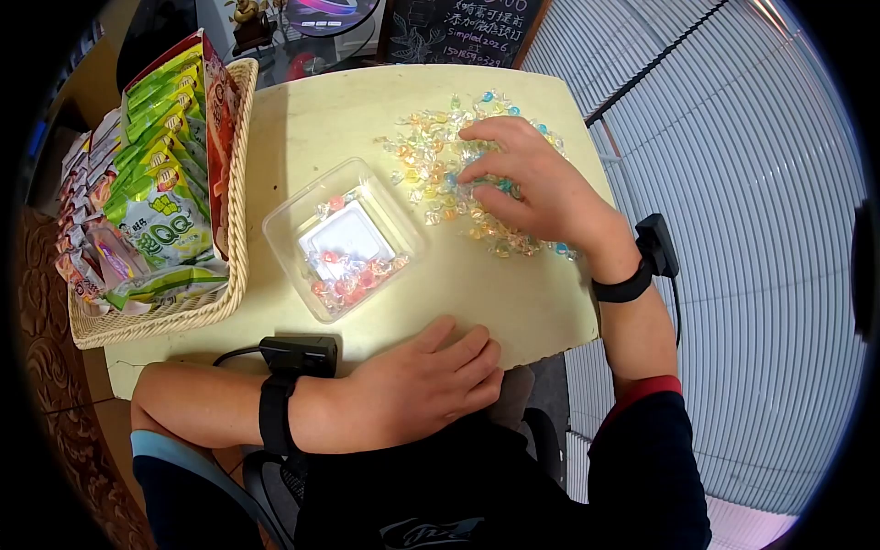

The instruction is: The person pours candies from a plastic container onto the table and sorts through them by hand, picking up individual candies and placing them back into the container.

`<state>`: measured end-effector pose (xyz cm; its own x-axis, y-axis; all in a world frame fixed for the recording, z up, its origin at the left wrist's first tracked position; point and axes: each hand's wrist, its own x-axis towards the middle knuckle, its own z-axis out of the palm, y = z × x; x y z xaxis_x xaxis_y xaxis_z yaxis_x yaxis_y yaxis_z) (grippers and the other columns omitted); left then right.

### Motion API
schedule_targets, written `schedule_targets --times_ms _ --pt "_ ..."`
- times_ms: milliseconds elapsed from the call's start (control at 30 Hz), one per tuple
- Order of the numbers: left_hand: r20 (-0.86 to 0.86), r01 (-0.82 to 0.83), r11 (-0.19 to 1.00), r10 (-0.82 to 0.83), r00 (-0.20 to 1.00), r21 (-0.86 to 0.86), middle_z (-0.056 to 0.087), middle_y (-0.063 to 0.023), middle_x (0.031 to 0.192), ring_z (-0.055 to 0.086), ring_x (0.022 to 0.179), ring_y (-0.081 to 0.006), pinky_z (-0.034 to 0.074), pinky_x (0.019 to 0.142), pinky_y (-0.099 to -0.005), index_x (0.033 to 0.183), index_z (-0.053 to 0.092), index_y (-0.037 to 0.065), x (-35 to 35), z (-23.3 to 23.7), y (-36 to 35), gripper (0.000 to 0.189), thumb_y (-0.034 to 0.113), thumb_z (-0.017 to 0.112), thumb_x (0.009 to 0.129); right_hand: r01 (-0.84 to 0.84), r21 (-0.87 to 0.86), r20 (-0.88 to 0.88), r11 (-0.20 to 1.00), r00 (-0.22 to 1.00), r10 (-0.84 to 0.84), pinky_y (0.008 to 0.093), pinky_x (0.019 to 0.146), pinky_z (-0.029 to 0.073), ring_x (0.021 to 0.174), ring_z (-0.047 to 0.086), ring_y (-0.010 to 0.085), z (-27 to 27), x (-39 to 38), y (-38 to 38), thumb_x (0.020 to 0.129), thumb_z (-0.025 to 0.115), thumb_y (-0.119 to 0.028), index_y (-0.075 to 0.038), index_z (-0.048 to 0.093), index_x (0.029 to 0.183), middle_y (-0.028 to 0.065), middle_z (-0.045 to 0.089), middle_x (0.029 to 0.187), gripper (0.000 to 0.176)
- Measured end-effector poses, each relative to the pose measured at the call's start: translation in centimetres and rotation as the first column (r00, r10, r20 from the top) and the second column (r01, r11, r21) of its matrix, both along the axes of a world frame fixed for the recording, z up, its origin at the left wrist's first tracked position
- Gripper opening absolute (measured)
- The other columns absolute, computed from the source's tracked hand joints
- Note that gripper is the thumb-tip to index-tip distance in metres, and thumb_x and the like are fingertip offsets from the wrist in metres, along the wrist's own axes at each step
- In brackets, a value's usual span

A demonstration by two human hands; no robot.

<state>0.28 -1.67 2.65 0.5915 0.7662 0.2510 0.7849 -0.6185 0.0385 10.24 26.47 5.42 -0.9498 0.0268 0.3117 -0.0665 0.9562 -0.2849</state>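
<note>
My right hand [532,179] hovers over or touches a spread pile of wrapped candies [426,147] in yellow, orange, green and blue; its fingers are apart and slightly bent, and the candies under the palm are hidden. My left hand [431,380] rests at the table's front edge, fingers loosely spread and nothing visible in them. Between the basket and the pile stands a clear square plastic box [277,225]. Inside it, pink wrapped candies [353,282] gather mostly at the near side, around a white square [346,240].
A wicker basket [240,197] full of snack packets [160,206] stands at the table's left. Both wrists wear black straps with small devices. Behind the pale yellow table [302,119] is a chalkboard [458,37]; white slatted shutters [733,229] rise at the right.
</note>
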Motion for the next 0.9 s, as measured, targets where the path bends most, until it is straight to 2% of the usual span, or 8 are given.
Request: schedule_targets --times_ms 200,300,400,467,500,567,667,900 --pt "0.002 -0.002 1.000 0.002 1.000 -0.001 0.060 -0.0162 0.138 0.055 0.137 -0.0314 0.045 0.114 -0.0474 0.139 0.061 0.008 0.0 0.0 0.0 0.045 0.029 0.061 0.099 -0.051 -0.011 -0.012 0.999 0.999 0.051 0.0477 0.120 0.044 0.141 0.054 0.0400 -0.4 -0.3 -0.4 0.094 0.079 -0.012 -0.010 0.078 0.123 0.0168 0.062 0.149 0.029" --pt "0.009 -0.003 1.000 0.003 1.000 -0.001 0.060 -0.0160 0.137 0.055 0.137 -0.0313 0.045 0.114 -0.0471 0.139 0.061 0.008 0.0 0.0 0.0 0.045 0.029 0.062 0.099 0.020 -0.009 -0.039 1.000 0.999 -0.020 0.0484 0.120 0.046 0.141 0.055 0.0406 0.0 -0.4 0.1 0.094 0.078 -0.017 -0.011 0.080 0.121 0.0180 0.067 0.144 0.028" --pt "0.010 -0.004 1.000 0.004 1.000 -0.001 0.060 -0.0158 0.137 0.055 0.137 -0.0312 0.045 0.113 -0.0470 0.139 0.061 0.008 0.1 -0.2 0.0 0.045 0.028 0.062 0.098 0.088 0.018 -0.155 0.996 0.984 -0.084 0.0460 0.109 0.052 0.126 0.063 0.0372 0.3 0.0 0.9 0.092 0.077 -0.014 -0.009 0.080 0.116 0.0161 0.072 0.131 0.025" --pt "0.010 -0.007 1.000 0.007 1.000 -0.001 0.060 -0.0158 0.137 0.055 0.137 -0.0312 0.045 0.113 -0.0470 0.139 0.061 0.008 0.1 -0.3 0.0 0.045 0.028 0.062 0.098 0.177 -0.108 0.018 0.978 0.984 -0.177 0.0436 0.096 0.056 0.108 0.068 0.0334 1.5 0.6 0.7 0.090 0.077 -0.011 -0.006 0.080 0.111 0.0127 0.075 0.111 0.021" --pt "0.010 -0.007 1.000 0.007 1.000 0.001 0.060 -0.0157 0.137 0.055 0.137 -0.0312 0.045 0.113 -0.0469 0.139 0.061 0.008 0.1 -0.3 0.0 0.045 0.028 0.062 0.098 0.177 -0.108 0.018 0.978 0.984 -0.176 0.0436 0.096 0.056 0.108 0.068 0.0334 1.6 0.8 0.9 0.090 0.077 -0.011 -0.006 0.080 0.111 0.0127 0.075 0.111 0.021" --pt "0.009 -0.006 1.000 0.006 1.000 0.002 0.060 -0.0157 0.137 0.055 0.137 -0.0312 0.045 0.113 -0.0468 0.139 0.061 0.008 0.1 -0.2 0.0 0.045 0.028 0.062 0.098 0.091 -0.113 0.032 0.989 0.996 -0.088 0.0370 0.084 0.056 0.092 0.068 0.0256 1.7 1.1 1.0 0.089 0.079 -0.006 -0.005 0.079 0.108 0.0072 0.073 0.098 0.019" --pt "0.003 -0.002 1.000 0.002 1.000 0.001 0.060 -0.0159 0.137 0.055 0.136 -0.0314 0.045 0.113 -0.0469 0.139 0.061 0.008 0.1 -0.1 0.1 0.046 0.028 0.063 0.098 0.061 -0.229 0.190 0.971 0.982 -0.017 0.0403 0.081 0.057 0.089 0.070 0.0286 2.8 1.3 0.4 0.088 0.080 -0.012 -0.004 0.079 0.106 0.0098 0.073 0.094 0.020" --pt "0.006 -0.001 1.000 0.001 1.000 -0.008 0.060 -0.0161 0.138 0.054 0.137 -0.0317 0.044 0.114 -0.0470 0.140 0.061 0.008 0.1 0.0 0.0 0.046 0.029 0.062 0.099 0.048 -0.180 0.178 0.983 0.984 -0.015 0.0378 0.076 0.056 0.084 0.070 0.0257 1.8 0.9 0.4 0.088 0.080 -0.013 -0.003 0.080 0.105 0.0103 0.074 0.093 0.020"
